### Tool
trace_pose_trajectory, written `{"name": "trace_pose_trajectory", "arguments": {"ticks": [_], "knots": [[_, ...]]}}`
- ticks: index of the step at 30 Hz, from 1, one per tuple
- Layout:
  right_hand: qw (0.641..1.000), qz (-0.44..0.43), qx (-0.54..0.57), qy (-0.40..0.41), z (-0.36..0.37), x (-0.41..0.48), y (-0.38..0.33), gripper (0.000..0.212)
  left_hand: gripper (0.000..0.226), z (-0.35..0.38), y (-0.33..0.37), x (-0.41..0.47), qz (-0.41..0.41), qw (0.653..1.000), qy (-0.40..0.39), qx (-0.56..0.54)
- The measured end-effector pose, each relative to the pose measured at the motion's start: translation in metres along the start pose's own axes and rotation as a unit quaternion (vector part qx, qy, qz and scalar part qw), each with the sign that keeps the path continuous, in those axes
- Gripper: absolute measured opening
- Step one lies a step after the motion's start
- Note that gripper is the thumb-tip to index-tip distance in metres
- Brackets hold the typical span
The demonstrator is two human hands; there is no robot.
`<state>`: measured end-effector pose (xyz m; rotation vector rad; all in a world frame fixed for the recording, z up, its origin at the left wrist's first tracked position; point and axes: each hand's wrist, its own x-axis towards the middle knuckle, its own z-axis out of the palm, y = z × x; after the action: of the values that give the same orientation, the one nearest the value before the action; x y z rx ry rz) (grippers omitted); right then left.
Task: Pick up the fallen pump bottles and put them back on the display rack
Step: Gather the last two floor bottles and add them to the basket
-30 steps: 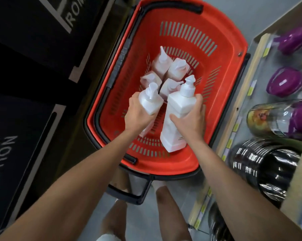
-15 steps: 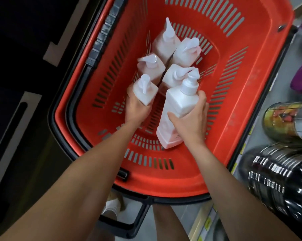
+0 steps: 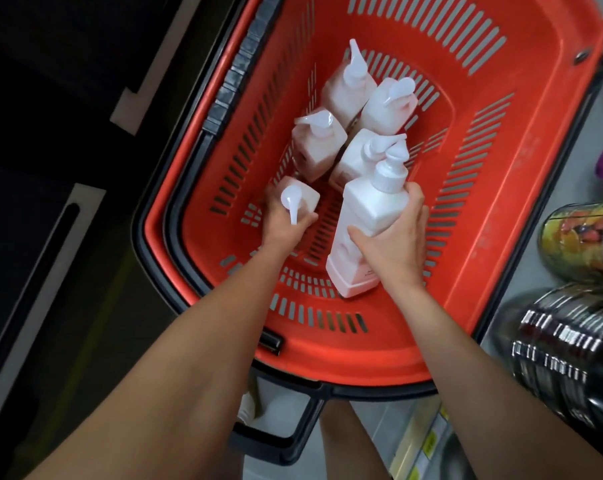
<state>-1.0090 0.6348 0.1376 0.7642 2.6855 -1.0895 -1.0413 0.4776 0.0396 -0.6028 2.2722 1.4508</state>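
**A:** Head view, only one. Red shopping basket (image 3: 549,140) fills the frame, seen from above. Four white pump bottles (image 3: 319,142) stand clustered on the basket floor toward its far end, touching one another, nozzles pointing different ways.

**B:** Hands?

**A:** Left hand (image 3: 279,226) is wrapped around the shoulder of a small-looking pump bottle (image 3: 302,199), upright, just beside the cluster's near-left side; its nozzle points back at the wrist. Right hand (image 3: 393,244) is closed around the body of a tall white pump bottle (image 3: 366,230), thumb across the front face, fingers behind. That bottle tilts, base toward the basket's near wall, pump head leaning against the cluster.

**B:** Is either base on the basket floor?

**A:** Cannot tell for either; the left bottle's base is hidden under the hand.

**B:** Display rack?

**A:** Not clearly identifiable. At the right edge a shelf (image 3: 522,258) carries a glass jar (image 3: 584,244) and stacked dark metal vessels (image 3: 570,344), well apart from the bottles.

**B:** Judgement on the step?

**A:** Both hands are loaded, so the step appears to be handling two bottles at once in the basket. To do it well: keep each grip on the flat body, not the pump neck, which could twist or dispense. Move the tall one straight and upright so its head clears the neighbouring nozzle. Risk: a nudge topples the tight cluster.
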Motion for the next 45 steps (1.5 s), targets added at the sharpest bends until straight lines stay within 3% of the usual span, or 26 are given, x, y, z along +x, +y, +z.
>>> {"name": "trace_pose_trajectory", "arguments": {"ticks": [4,7,11,13,17,21,26,32,33,35,36,41,45], "knots": [[1.0,-0.006,0.004,-0.005,-0.01,-0.006,-0.007,0.096,0.093,-0.01,0.007,-0.017,-0.023,0.999,-0.017,0.033],[1.0,-0.003,0.007,-0.016,-0.017,-0.01,-0.013,0.095,0.067,-0.018,0.026,-0.029,-0.043,0.997,-0.001,0.057],[0.999,-0.004,0.018,-0.026,-0.027,-0.012,-0.02,0.093,0.045,-0.024,0.062,-0.044,0.066,0.989,0.032,0.128],[0.999,-0.012,0.029,-0.027,-0.03,-0.013,-0.023,0.091,0.037,-0.021,0.084,-0.054,0.099,0.991,-0.009,0.092],[0.998,-0.023,0.03,-0.043,-0.033,-0.01,-0.027,0.092,0.034,-0.011,0.122,-0.061,0.04,0.987,-0.14,-0.071],[0.996,-0.027,0.031,-0.075,-0.032,0.002,-0.019,0.096,0.022,-0.006,0.129,-0.052,-0.006,0.978,-0.195,-0.071],[0.993,-0.018,-0.007,-0.115,-0.013,0.014,-0.002,0.091,0.026,0.009,0.1,-0.037,-0.063,0.977,-0.182,-0.089],[0.99,-0.019,-0.02,-0.14,0.025,0.021,0.03,0.09,0.077,0.03,0.061,-0.022,-0.224,0.953,-0.119,-0.163],[0.99,-0.016,-0.009,-0.143,0.031,0.023,0.037,0.09,0.074,0.033,0.057,-0.02,-0.232,0.951,-0.125,-0.164],[0.989,-0.007,0.017,-0.15,0.041,0.026,0.048,0.089,0.039,0.037,0.056,-0.02,-0.209,0.953,-0.157,-0.154],[0.988,-0.001,0.026,-0.155,0.045,0.028,0.052,0.088,0.033,0.04,0.054,-0.018,-0.205,0.951,-0.167,-0.161],[0.982,0.005,0.022,-0.19,0.058,0.036,0.057,0.073,0.037,0.038,0.041,-0.012,-0.227,0.948,-0.162,-0.155],[0.979,0.024,0.014,-0.203,0.06,0.043,0.054,0.086,0.055,0.036,0.049,-0.009,-0.24,0.945,-0.149,-0.166]]}}
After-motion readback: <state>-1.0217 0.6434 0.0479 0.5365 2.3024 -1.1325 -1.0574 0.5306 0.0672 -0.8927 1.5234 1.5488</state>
